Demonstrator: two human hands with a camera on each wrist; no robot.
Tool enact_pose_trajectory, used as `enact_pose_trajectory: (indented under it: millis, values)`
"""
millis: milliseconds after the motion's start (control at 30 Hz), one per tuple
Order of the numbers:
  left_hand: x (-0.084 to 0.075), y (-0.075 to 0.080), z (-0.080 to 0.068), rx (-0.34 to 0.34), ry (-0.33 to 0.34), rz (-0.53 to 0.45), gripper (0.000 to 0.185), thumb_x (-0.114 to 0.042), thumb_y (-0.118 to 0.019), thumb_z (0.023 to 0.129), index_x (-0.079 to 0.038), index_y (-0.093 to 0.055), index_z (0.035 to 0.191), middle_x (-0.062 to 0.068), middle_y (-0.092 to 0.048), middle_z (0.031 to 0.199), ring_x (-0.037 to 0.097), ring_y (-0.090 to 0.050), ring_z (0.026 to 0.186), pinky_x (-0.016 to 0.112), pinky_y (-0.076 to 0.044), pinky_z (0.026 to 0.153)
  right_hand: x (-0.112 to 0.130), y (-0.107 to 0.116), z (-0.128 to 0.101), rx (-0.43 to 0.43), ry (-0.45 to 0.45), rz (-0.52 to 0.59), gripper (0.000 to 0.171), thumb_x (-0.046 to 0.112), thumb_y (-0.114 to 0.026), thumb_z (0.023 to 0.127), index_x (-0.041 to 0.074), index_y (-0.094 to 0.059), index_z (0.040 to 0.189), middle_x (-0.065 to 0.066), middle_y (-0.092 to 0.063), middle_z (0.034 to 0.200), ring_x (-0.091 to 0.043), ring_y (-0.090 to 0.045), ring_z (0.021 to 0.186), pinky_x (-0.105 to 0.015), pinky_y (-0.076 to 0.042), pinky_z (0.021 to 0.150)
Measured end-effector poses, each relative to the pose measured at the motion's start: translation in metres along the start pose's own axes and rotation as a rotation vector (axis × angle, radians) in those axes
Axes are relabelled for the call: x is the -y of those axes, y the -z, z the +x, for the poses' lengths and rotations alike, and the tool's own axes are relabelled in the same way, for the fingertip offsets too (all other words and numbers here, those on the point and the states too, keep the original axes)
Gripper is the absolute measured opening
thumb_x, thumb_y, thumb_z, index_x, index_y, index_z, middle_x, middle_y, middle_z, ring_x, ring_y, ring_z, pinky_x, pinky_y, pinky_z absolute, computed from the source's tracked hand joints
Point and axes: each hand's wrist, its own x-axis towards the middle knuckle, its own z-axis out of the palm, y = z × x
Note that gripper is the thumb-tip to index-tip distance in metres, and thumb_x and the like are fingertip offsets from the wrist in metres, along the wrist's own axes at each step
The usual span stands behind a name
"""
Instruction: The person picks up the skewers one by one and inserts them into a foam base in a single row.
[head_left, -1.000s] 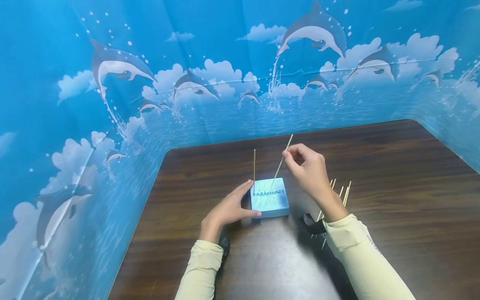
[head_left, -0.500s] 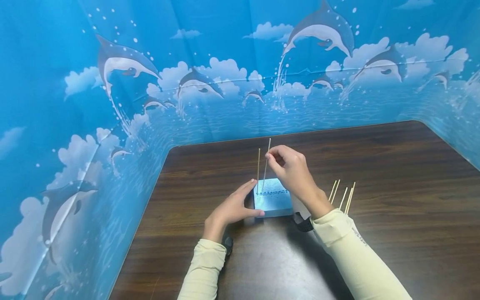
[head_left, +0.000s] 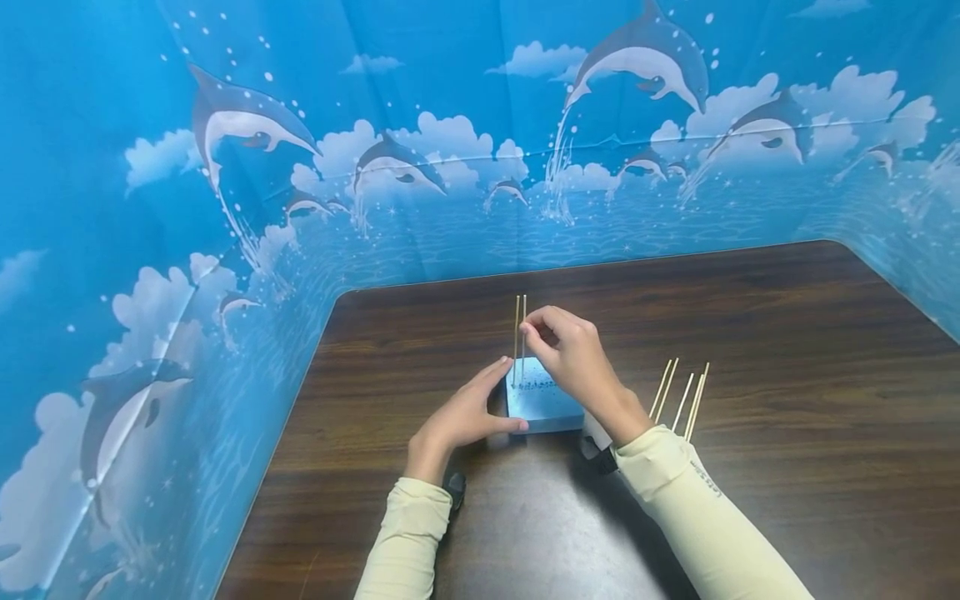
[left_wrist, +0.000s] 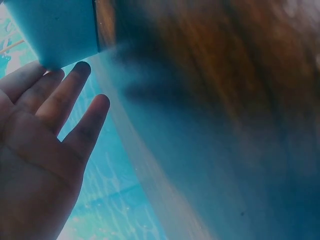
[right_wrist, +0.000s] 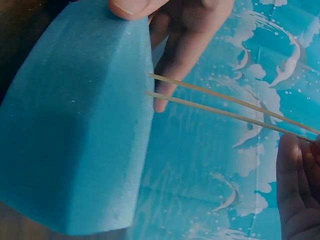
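Head view: right hand [head_left: 570, 358] pinches a skewer [head_left: 523, 333] upright in the foam block [head_left: 543, 400], just beside the 1st skewer [head_left: 516, 333]; left hand [head_left: 461, 417], fingers straight, braces block on counter [head_left: 750, 333]. Risk: thin stick snaps or leans if pushed off-axis

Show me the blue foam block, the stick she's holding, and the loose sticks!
blue foam block [head_left: 542, 404], head view, bare top face.
held stick [head_left: 523, 310], head view, upper shaft above the fingers.
loose sticks [head_left: 684, 400], head view, middle of the bunch.
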Motion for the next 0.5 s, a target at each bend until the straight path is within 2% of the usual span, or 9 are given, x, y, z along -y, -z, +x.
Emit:
enact_pose_trajectory:
  millis: [167, 300, 367, 500]
  values:
    - [0.001, -0.001, -0.002, -0.004, 0.002, -0.008, 0.101, -0.045, -0.083, 0.078, -0.021, -0.026, 0.158, 0.0, -0.022, 0.165, 0.022, -0.021, 0.151, 0.051, -0.026, 0.119, -0.001, -0.002, -0.004, -0.002, -0.014, 0.013, 0.006, 0.006, -0.066, 0.094, 0.001, -0.07, 0.094, -0.007, -0.069, 0.085, -0.015, -0.064, 0.073, -0.037, -0.059, 0.067]
    - [0.002, -0.002, -0.002, -0.007, 0.016, -0.016, 0.102, -0.046, -0.083, 0.077, -0.023, -0.025, 0.159, -0.002, -0.021, 0.165, 0.02, -0.02, 0.151, 0.049, -0.025, 0.12, -0.001, 0.003, -0.008, -0.016, -0.066, 0.005, 0.013, 0.011, -0.062, 0.098, 0.001, -0.069, 0.098, -0.008, -0.069, 0.085, -0.016, -0.064, 0.074, -0.038, -0.058, 0.066]
    - [0.002, -0.002, -0.001, -0.011, 0.012, -0.022, 0.102, -0.046, -0.083, 0.077, -0.022, -0.025, 0.159, -0.001, -0.021, 0.165, 0.02, -0.02, 0.151, 0.048, -0.025, 0.12, -0.002, 0.008, -0.011, -0.042, -0.12, 0.002, 0.016, 0.013, -0.06, 0.099, 0.001, -0.069, 0.098, -0.008, -0.07, 0.085, -0.017, -0.065, 0.074, -0.035, -0.057, 0.066]
    - [0.003, -0.001, 0.001, -0.016, 0.004, -0.022, 0.102, -0.046, -0.083, 0.078, -0.022, -0.024, 0.159, -0.001, -0.02, 0.165, 0.021, -0.019, 0.151, 0.048, -0.023, 0.12, -0.007, 0.025, -0.019, -0.103, -0.299, 0.027, 0.02, 0.016, -0.057, 0.101, 0.001, -0.07, 0.097, -0.01, -0.073, 0.085, -0.021, -0.071, 0.076, -0.023, -0.053, 0.067]
